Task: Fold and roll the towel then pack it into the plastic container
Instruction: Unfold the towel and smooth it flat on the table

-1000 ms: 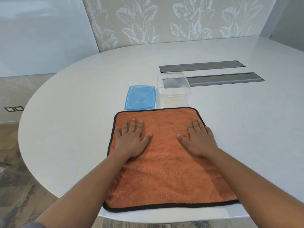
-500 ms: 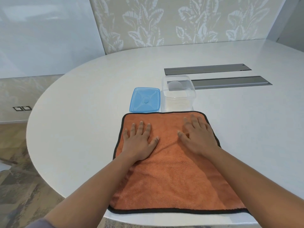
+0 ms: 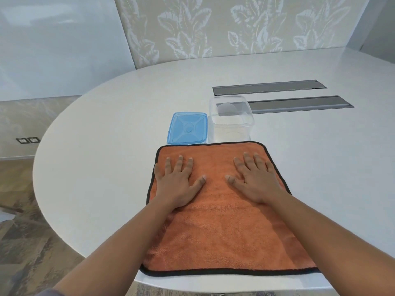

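**Towel spread flat, first fold not yet made**

The orange microfibre towel (image 3: 226,221) with its black trim lies fully open on the white oval table (image 3: 106,167), its near edge almost at the table's rim at 6 o'clock. Both hands press on its far half: the left hand (image 3: 177,184) toward 10 o'clock of the cloth, the right hand (image 3: 254,180) toward 2 o'clock, fingers straight and spread, palms down, gripping nothing. This looks like the smoothing step that comes ahead of folding; no fold or roll shows, so the task is at its very start.

The next move likely calls for pinching two corners or one edge and carrying it across to the opposite edge, keeping the trim lined up so the later roll comes out narrow enough for the box. The soft pile may bunch under the palms.

At 12 o'clock of the towel, just beyond its far edge, stands the clear plastic container (image 3: 232,122), open, with its blue lid (image 3: 188,129) lying flat just beside it at 11 o'clock.

Farther back at 1 o'clock, two grey cable hatches (image 3: 299,103) are set into the tabletop. Behind the table runs a leaf-patterned wall panel (image 3: 235,26); patterned floor shows at 8 o'clock.
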Motion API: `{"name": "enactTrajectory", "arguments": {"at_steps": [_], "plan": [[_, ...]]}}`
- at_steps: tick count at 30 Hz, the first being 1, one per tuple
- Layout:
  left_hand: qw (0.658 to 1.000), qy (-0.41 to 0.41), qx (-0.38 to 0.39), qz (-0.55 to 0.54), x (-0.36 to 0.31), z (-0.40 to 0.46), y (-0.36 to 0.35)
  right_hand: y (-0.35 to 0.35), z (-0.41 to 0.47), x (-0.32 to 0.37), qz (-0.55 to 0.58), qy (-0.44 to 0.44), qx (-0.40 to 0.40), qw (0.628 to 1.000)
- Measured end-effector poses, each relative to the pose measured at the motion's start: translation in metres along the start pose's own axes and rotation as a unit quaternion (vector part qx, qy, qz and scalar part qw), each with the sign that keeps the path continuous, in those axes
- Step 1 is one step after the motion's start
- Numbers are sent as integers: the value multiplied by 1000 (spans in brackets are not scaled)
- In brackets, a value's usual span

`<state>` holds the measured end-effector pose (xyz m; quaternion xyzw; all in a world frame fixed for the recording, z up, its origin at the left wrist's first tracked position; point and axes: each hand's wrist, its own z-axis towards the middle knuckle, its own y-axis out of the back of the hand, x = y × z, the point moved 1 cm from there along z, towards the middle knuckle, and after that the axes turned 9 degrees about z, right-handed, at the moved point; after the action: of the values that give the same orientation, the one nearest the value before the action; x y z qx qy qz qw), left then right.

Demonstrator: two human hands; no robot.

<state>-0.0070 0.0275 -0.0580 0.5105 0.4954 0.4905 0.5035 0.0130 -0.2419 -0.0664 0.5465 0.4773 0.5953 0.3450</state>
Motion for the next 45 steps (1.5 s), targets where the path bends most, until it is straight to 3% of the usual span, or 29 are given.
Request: {"name": "enactTrajectory", "arguments": {"at_steps": [4, 13, 21, 30, 35, 45], "plan": [[998, -56, -9, 16, -10, -11, -2, 0, -2, 0, -11, -8, 11, 1000], [997, -66, 41, 2, -9, -14, -4, -2, -5, 1, -13, -16, 9, 1000], [984, -176, 6, 3, -39, -31, -2, 2, -7, 2, -21, -15, 12, 1000], [979, -192, 61, 16, -44, -32, 1, 3, -7, 4, -28, -19, 22, 999], [979, -198, 32, -27, -70, -33, 3, 1, -8, 3, -29, -16, 4, 999], [981, -184, 50, -46, -69, -32, 0, 4, -6, 5, -26, -33, 29, 999]]}}
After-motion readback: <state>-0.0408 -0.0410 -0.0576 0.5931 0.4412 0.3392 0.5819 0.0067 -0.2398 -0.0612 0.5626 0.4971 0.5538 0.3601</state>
